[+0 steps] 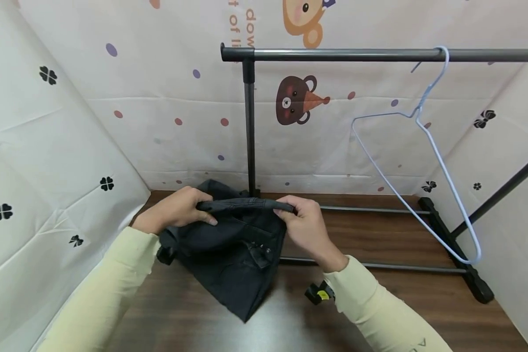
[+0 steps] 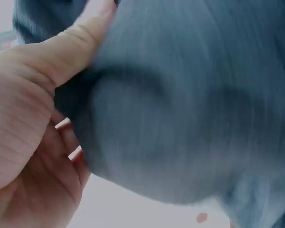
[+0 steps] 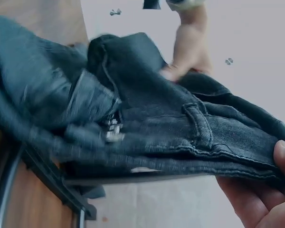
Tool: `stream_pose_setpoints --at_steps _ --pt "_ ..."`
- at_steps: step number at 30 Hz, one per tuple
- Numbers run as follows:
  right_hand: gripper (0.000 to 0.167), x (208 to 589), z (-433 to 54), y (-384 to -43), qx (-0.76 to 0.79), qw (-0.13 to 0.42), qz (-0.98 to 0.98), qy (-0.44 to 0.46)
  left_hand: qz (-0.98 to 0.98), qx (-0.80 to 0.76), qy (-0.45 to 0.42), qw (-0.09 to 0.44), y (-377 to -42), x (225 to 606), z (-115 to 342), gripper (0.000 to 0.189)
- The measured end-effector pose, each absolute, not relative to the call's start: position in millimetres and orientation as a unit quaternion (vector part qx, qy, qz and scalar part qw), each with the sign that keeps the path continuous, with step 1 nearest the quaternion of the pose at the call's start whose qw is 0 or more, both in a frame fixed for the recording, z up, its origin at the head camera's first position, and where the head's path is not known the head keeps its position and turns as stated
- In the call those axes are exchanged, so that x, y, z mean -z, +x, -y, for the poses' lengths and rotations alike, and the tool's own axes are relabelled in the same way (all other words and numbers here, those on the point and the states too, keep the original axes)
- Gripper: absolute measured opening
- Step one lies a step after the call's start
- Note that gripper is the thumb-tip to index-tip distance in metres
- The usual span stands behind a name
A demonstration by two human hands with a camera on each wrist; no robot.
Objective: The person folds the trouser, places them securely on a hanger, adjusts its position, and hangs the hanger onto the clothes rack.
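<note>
Black jeans (image 1: 242,244) hang bunched between the two hands, the waistband stretched across the top and the rest drooping over the floor. My left hand (image 1: 176,209) pinches the waistband at its left end, thumb in front. At the right end, my right hand (image 1: 304,225) grips the same band between thumb and fingers. In the right wrist view a belt loop (image 3: 199,126) and metal buttons (image 3: 115,130) show on the jeans. Blurred dark cloth (image 2: 180,109) fills most of the left wrist view beside the left thumb (image 2: 71,52).
A dark metal clothes rack (image 1: 334,55) stands ahead, with its left post (image 1: 250,127) just behind the jeans. On its bar hangs a light blue wire hanger (image 1: 444,164). Printed cloth walls surround a wooden floor (image 1: 193,313). The rack's lower rails run near the right hand.
</note>
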State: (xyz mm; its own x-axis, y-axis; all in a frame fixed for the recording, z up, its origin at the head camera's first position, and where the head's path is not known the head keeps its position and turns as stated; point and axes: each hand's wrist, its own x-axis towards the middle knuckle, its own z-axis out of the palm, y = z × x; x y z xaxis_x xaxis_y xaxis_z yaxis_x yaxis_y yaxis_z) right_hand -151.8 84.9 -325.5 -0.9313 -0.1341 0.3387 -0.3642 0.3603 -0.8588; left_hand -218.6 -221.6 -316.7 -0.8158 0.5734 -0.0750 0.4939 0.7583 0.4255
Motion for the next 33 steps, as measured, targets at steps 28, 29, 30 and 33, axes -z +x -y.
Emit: stream_pose_setpoints --at_steps 28,29,30,33 --pt "0.01 315 -179 -113 -0.524 0.196 0.827 0.061 -0.972 -0.106 0.208 -0.035 -211 313 267 0.012" --pt "0.01 317 -182 -112 -0.529 0.195 0.824 0.052 -0.973 -0.102 0.203 -0.043 -211 315 270 0.014" --pt "0.011 319 -185 -111 -0.533 0.195 0.822 0.043 -0.973 -0.1 0.2 -0.052 -211 316 272 0.013" --pt "0.012 326 -195 -109 -0.54 0.192 0.82 0.019 -0.974 -0.1 0.193 -0.067 -211 320 282 0.012"
